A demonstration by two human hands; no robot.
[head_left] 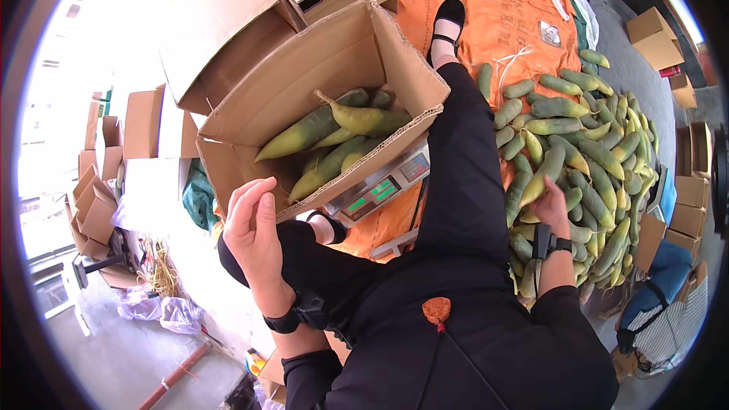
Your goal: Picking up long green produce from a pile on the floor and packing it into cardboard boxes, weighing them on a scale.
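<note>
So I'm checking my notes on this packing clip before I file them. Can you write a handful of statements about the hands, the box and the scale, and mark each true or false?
1. The right hand rests on a green-yellow shoot in the pile. True.
2. The left hand grips a shoot. False: it is empty, fingers loosely curled, beside the cardboard box.
3. The box sits on a weighing scale. True.
4. The box is empty. False: several shoots lie inside.
5. The pile lies on a blue sheet. False: the sheet is orange.
</note>
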